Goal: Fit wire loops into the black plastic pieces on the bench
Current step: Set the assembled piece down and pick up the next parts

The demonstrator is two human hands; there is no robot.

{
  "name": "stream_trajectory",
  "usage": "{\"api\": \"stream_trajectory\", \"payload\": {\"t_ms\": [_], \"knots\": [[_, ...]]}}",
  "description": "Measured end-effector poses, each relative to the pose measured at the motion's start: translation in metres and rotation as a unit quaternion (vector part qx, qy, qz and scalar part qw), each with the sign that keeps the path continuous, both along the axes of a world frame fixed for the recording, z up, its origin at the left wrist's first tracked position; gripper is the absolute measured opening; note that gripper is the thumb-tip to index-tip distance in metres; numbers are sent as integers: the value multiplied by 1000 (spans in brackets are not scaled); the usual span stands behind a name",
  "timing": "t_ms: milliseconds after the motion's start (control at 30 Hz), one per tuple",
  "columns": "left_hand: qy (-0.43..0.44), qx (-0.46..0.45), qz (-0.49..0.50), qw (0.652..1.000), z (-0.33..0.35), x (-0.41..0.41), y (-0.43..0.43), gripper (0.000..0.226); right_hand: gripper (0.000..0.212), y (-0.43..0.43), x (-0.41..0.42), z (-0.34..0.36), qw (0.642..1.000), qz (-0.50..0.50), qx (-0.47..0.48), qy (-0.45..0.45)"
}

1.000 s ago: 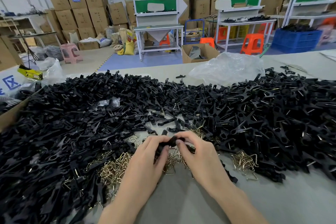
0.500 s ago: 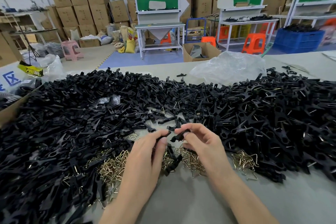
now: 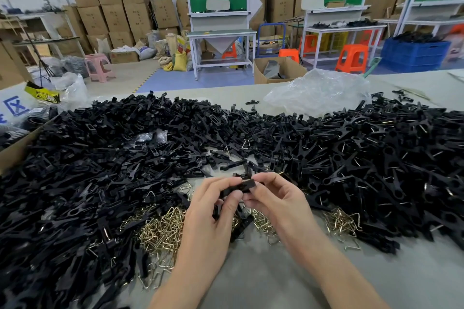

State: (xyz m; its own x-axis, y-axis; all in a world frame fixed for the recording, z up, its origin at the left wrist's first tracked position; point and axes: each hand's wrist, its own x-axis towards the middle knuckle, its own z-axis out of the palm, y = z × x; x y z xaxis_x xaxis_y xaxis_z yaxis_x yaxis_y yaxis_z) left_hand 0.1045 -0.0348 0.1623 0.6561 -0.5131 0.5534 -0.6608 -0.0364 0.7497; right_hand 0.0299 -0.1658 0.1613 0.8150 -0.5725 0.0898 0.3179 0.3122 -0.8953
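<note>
A huge heap of black plastic pieces (image 3: 105, 178) covers the grey bench (image 3: 276, 281) from left to right. Brass-coloured wire loops (image 3: 160, 231) lie in a pile just in front of the heap, with a smaller bunch of loops (image 3: 341, 223) to the right. My left hand (image 3: 213, 211) and my right hand (image 3: 278, 198) meet above the loops and together pinch one black plastic piece (image 3: 247, 185) between fingertips and thumbs. Whether a wire loop is in that piece is hidden by my fingers.
A crumpled clear plastic bag (image 3: 319, 93) lies at the bench's far edge. A cardboard box edge (image 3: 15, 153) borders the heap on the left. Beyond the bench stand white workstations, orange stools, a blue crate and stacked cartons.
Both hands have risen a little from the loop pile and closed together again on one black piece; half a second ago they were slightly apart.
</note>
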Motion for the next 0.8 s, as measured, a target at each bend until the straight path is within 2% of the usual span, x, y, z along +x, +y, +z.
{"api": "stream_trajectory", "payload": {"t_ms": [100, 167, 267, 333, 567, 800], "knots": [[22, 9, -2, 1000, 1, 2, -1, 25, 25, -1, -1, -2, 997, 43, 57, -16], [52, 9, 0, 999, 1, 3, 0, 22, 32, 1, -1, -2, 996, 70, 58, -17], [114, 5, -15, 993, 2, 5, 2, 22, 26, 4, 0, -2, 998, 58, 2, 13], [119, 7, -10, 993, 3, 3, 2, 22, 23, 5, 0, -1, 998, 49, -19, 28], [167, -34, 8, 985, 3, -1, 1, 19, 26, 3, -2, 0, 999, 44, -3, 12], [159, -52, 18, 986, 0, -2, -1, 9, 25, 3, -1, 1, 999, 44, 18, 9]]}}
